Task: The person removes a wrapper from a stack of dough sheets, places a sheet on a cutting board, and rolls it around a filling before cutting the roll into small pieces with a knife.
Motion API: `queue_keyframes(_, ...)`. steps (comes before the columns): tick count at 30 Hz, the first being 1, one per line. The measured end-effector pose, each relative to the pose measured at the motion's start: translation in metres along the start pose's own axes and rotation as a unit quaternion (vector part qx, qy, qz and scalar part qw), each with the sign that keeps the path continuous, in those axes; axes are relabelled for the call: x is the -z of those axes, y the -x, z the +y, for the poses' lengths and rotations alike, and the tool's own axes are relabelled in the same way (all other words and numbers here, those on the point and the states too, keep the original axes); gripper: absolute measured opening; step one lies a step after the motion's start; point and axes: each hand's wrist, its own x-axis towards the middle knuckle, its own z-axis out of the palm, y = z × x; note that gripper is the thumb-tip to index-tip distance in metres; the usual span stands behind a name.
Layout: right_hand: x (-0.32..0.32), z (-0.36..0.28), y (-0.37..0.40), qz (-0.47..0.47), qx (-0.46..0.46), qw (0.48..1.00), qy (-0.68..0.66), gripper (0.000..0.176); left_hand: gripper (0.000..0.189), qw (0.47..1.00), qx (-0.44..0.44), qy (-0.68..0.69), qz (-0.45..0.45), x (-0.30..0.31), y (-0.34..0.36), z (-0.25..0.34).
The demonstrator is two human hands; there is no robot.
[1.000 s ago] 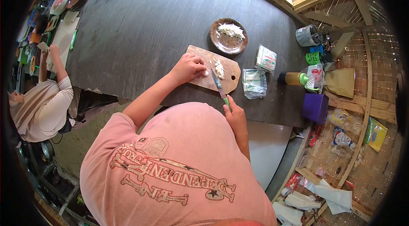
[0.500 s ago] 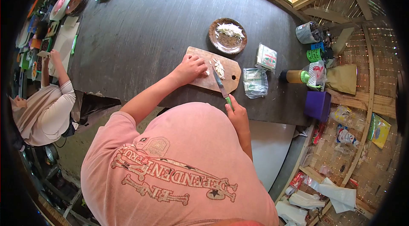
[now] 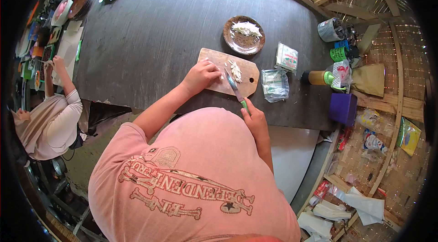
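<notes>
The left hand covers most of the white piece it pins to the cutting board, and the right hand hides the seemingly green handle of the knife.

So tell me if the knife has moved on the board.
No. The knife keeps its place beside the hole in the cutting board, the right hand gripping it.
</notes>
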Motion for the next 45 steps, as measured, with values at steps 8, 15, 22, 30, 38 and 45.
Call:
queue_keyframes(8, -0.004, 0.001, 0.004, -0.001, 0.026, 0.999, 0.024, 0.05, 0.017, 1.0, 0.016, 0.001, 0.012, 0.011, 0.005, 0.011)
queue_keyframes(15, -0.006, 0.001, 0.002, 0.005, 0.033, 0.999, 0.043, 0.049, 0.016, 0.996, 0.06, -0.002, 0.066, -0.012, 0.014, 0.012)
queue_keyframes(22, -0.005, -0.002, 0.001, 0.019, 0.072, 0.99, 0.117, 0.047, 0.019, 0.996, 0.052, -0.003, 0.066, -0.012, 0.02, 0.012)
queue_keyframes(30, -0.003, -0.006, 0.003, 0.014, 0.076, 0.978, 0.192, 0.046, 0.028, 0.997, 0.058, -0.043, 0.035, -0.013, 0.03, 0.018)
queue_keyframes(38, -0.001, -0.014, 0.003, 0.001, 0.092, 0.965, 0.247, 0.048, 0.029, 0.997, 0.062, -0.036, 0.035, -0.011, 0.033, 0.02)
queue_keyframes(45, 0.0, -0.018, 0.002, -0.012, 0.099, 0.956, 0.276, 0.048, 0.028, 0.997, 0.061, -0.034, 0.039, -0.013, 0.033, 0.019)
